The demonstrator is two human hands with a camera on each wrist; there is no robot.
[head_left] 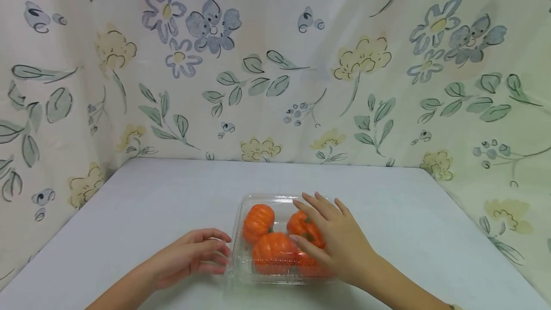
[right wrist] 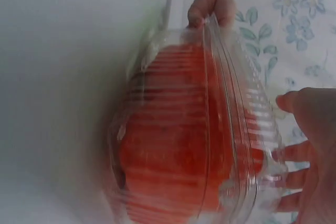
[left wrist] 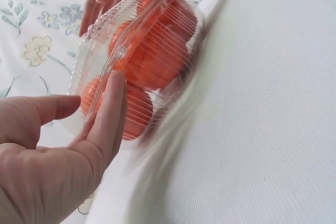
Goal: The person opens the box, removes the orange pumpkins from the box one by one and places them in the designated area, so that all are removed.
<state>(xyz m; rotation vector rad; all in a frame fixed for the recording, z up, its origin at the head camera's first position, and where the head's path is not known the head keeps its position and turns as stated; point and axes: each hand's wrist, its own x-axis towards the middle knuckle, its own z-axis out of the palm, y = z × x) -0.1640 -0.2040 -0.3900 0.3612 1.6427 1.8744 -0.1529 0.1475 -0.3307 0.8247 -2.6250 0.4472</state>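
A clear plastic clamshell box (head_left: pixel 281 199) sits on the table with its lid down, and several small orange pumpkins (head_left: pixel 274 249) show through it. At the box's left side is my left hand (head_left: pixel 191 256), its fingers extended; in the left wrist view the fingertips (left wrist: pixel 116 85) lie against or very near the seam of the rim. My right hand (head_left: pixel 342 243) reaches over the right part of the box, fingers spread, hiding part of the pumpkins there. In the right wrist view its fingers (right wrist: pixel 296 178) lie beside the lid; whether they touch it I cannot tell.
The white table (head_left: pixel 172 195) extends around the box on all sides. Behind it and along both sides hangs a floral-printed cloth (head_left: pixel 275 109).
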